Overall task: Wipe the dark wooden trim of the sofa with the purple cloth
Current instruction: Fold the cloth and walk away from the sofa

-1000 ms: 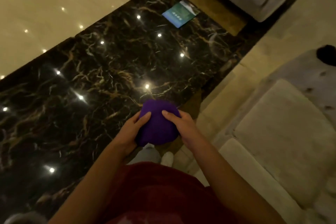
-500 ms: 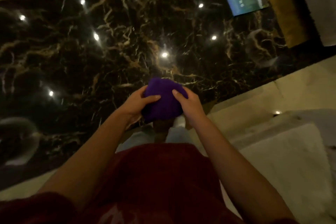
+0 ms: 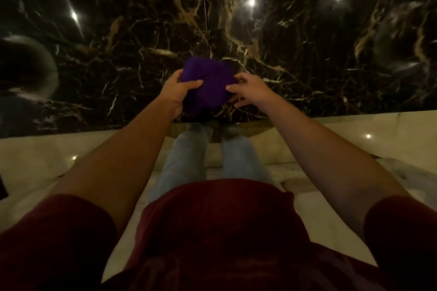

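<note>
A bunched purple cloth (image 3: 208, 85) is held in front of me, above the edge of a dark marble table. My left hand (image 3: 176, 91) grips its left side with the thumb on top. On the cloth's right side rests my right hand (image 3: 248, 90), fingertips pinching the fabric and lower fingers spread. No dark wooden trim of the sofa is in view.
The black marble table top (image 3: 236, 19) with gold veins fills the upper half and reflects ceiling lights. Below its edge lies pale floor (image 3: 354, 134). My jeans-clad legs (image 3: 189, 156) stand against the table edge. A cream cushion surface (image 3: 307, 186) lies low right.
The view has swung left and down, so the sofa seat and the blue card have left the frame. Both hands stay on the cloth, which now looks more spread out.
</note>
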`<move>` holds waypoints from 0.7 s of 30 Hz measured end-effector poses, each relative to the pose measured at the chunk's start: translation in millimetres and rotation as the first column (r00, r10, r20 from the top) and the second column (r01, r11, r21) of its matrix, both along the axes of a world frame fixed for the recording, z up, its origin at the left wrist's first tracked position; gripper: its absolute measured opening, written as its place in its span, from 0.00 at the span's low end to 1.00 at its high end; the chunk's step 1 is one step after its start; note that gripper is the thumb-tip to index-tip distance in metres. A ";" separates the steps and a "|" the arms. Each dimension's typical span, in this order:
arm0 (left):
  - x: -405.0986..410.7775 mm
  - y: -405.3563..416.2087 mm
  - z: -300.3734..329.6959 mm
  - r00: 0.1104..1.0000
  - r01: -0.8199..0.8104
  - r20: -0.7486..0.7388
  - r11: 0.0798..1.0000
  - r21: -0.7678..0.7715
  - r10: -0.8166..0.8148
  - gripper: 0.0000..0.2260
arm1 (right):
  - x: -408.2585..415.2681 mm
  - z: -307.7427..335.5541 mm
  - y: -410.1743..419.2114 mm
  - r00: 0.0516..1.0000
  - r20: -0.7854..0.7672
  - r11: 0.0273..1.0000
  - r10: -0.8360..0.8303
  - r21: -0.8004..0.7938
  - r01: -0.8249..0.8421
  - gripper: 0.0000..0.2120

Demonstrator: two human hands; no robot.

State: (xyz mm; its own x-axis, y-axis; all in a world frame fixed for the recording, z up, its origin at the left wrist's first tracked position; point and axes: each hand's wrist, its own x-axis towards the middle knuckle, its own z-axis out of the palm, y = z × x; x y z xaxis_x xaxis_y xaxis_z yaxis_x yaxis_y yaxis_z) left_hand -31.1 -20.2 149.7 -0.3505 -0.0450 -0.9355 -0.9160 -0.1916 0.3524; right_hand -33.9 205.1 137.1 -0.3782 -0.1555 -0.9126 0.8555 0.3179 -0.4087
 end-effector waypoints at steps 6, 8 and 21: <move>-11.5 0.8 -63.4 0.990 -0.050 0.137 0.994 0.096 0.037 0.23 | -13.1 -71.0 -2.2 0.998 -0.009 0.992 0.057 0.110 -0.056 0.06; -15.9 -0.6 -82.7 0.991 -0.038 0.133 0.996 0.079 0.027 0.24 | -12.2 -92.5 -4.5 0.997 0.004 0.987 0.079 0.139 -0.079 0.05; 2.3 -7.3 -178.7 0.924 0.377 0.076 0.868 -0.322 -0.374 0.25 | -9.8 -180.6 -4.5 0.964 -0.075 0.892 0.254 0.405 -0.203 0.08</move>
